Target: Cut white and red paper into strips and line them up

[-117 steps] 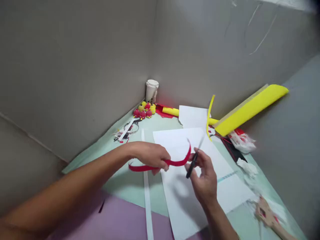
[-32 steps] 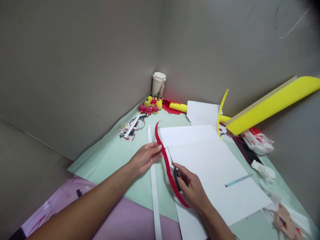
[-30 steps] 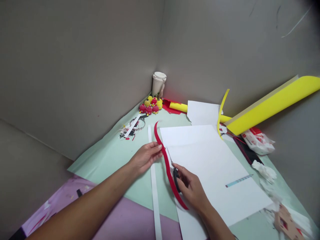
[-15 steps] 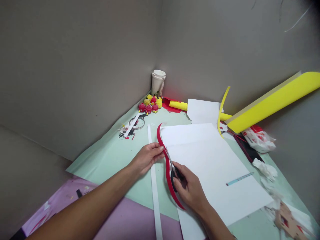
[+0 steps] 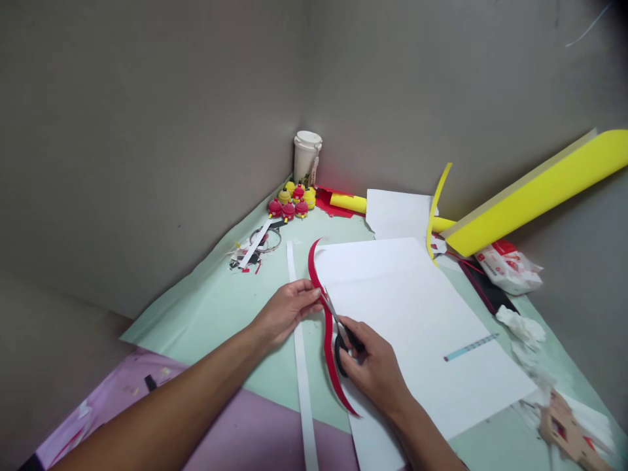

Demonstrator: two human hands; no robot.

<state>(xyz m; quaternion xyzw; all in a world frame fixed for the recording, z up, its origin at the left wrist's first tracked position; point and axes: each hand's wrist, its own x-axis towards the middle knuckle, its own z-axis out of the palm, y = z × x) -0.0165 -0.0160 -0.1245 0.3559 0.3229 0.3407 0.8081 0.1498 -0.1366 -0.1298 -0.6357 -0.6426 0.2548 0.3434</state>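
A long curved red strip (image 5: 329, 347) is pinched near its middle between the thumb and fingers of my left hand (image 5: 294, 305). Black-handled scissors (image 5: 342, 343) are in my right hand (image 5: 375, 366), fingers wrapped around the handles. Their blades point up and left, with the tips at the red strip beside my left fingertips. Under my left hand lies a long white strip (image 5: 303, 386). Large white paper (image 5: 392, 294) spreads beneath my right hand, with a blue patterned pencil (image 5: 471, 347) on it.
Red and yellow round ornaments (image 5: 288, 210) cluster before a white cup (image 5: 307, 157) in the corner. Paper scraps (image 5: 245, 257) lie left. A yellow sheet (image 5: 534, 196) leans at the right, above a tissue pack (image 5: 510, 268) and a brown cardboard piece (image 5: 564, 425).
The view has shifted slightly, so background things sit a little higher and further left. The scissors' black handles look more spread apart. My left hand keeps its hold on the strip.
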